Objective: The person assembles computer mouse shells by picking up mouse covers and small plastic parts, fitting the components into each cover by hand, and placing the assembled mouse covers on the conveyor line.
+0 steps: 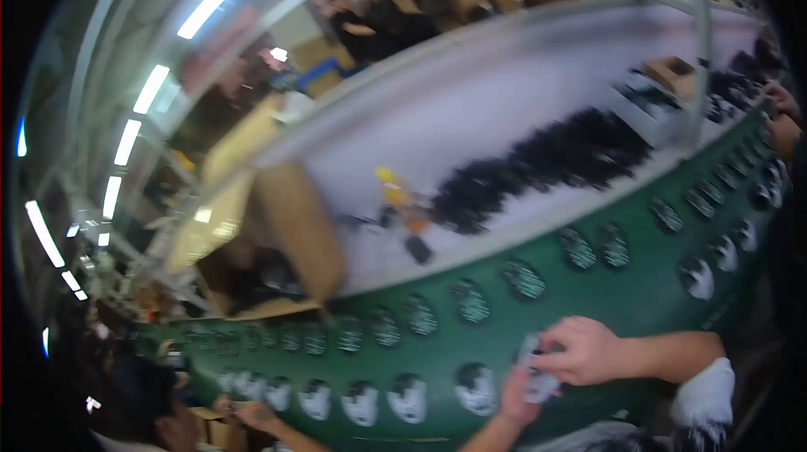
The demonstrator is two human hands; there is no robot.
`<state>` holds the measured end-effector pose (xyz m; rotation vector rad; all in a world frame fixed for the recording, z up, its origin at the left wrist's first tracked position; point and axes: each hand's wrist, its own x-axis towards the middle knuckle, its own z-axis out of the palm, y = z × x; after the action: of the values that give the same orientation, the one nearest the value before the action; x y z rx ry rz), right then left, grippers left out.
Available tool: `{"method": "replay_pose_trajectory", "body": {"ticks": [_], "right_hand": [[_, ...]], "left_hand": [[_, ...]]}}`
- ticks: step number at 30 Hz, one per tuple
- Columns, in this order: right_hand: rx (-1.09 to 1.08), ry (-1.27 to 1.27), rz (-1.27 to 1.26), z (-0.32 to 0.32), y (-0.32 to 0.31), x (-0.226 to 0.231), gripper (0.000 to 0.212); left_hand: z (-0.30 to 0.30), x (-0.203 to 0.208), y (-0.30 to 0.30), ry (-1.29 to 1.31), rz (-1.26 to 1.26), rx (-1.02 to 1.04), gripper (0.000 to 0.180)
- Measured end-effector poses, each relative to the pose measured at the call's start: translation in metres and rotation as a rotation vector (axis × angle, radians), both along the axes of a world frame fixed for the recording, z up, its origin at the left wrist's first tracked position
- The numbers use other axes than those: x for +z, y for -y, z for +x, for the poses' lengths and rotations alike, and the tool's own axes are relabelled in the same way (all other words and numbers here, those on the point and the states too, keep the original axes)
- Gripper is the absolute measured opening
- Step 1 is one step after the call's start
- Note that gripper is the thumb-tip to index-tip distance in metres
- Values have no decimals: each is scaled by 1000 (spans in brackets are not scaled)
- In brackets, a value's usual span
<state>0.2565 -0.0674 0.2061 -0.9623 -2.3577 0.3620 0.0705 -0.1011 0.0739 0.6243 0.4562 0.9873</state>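
My left hand (516, 396) holds a small pale, whitish-grey part (538, 380) from below, over the near side of the green conveyor belt (622, 309). My right hand (580, 349) reaches in from the right, its fingers closed on the upper part of the same piece. Motion blur and my fingers hide its exact shape. Just left of my hands lies a rounded white-and-black part (477, 389), one of several in the near row. Beyond them runs a row of dark oval parts with pale green speckles (524, 279).
Behind the belt, a pale worktop (504, 107) carries a long heap of black parts (538, 162), an open cardboard box (298, 229), a yellow-orange item (392, 189) and a grey bin (647, 111). Co-workers' hands work at the belt's left (252, 412) and right (783, 103) ends.
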Motion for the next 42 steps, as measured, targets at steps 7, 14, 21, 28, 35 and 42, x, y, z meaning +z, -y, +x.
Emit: {"method": "replay_pose_trajectory", "body": {"ticks": [7,14,21,28,35,42], "right_hand": [[-99,-424,-110,8,-4,-16,67],[2,-795,-1169,-25,26,-38,76],[-2,-952,-1170,-33,24,-42,63],[-27,-932,-1158,-28,19,-46,57],[191,-861,-1021,-19,31,-35,64],[400,-989,-1274,14,37,-33,74]], "left_hand": [[3,33,-20,162,26,-41,83],[-12,29,7,180,84,-48,74],[-12,35,3,146,70,30,71],[-5,30,-9,89,140,21,75],[-6,47,-2,32,162,17,82],[-2,45,7,473,-97,-455,100]]}}
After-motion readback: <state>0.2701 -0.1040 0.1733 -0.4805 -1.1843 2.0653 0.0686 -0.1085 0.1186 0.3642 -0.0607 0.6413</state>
